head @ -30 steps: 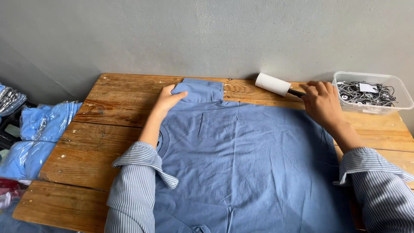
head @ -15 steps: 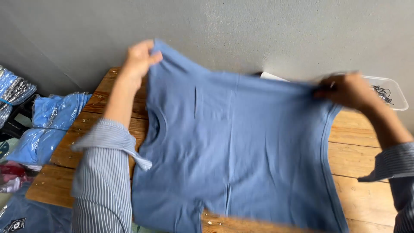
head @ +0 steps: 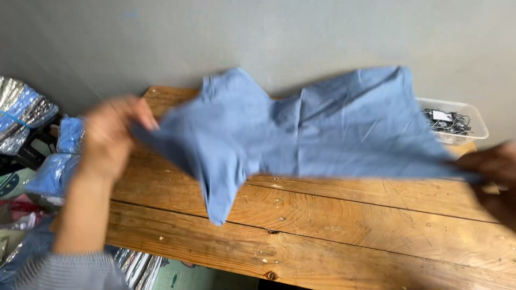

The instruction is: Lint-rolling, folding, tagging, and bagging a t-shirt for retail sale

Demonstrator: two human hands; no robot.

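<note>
A blue T-shirt (head: 317, 129) is stretched in the air above the wooden table (head: 344, 231), blurred by motion. My left hand (head: 113, 137) grips its left edge over the table's left end. My right hand (head: 492, 166) holds its right edge at the frame's right side and is blurred and partly cut off. One sleeve (head: 217, 196) dangles down towards the tabletop. The shirt hides the back middle of the table.
A clear plastic box (head: 457, 121) with dark tangled items stands at the table's back right corner. Left of the table lie bagged blue garments (head: 59, 156) and shiny silver packages (head: 21, 115). A grey wall rises behind the table.
The shirt lay flat on the table, then was lifted by both hands. Now it is swung up and held stretched in mid-air, and the lint roller is hidden.
</note>
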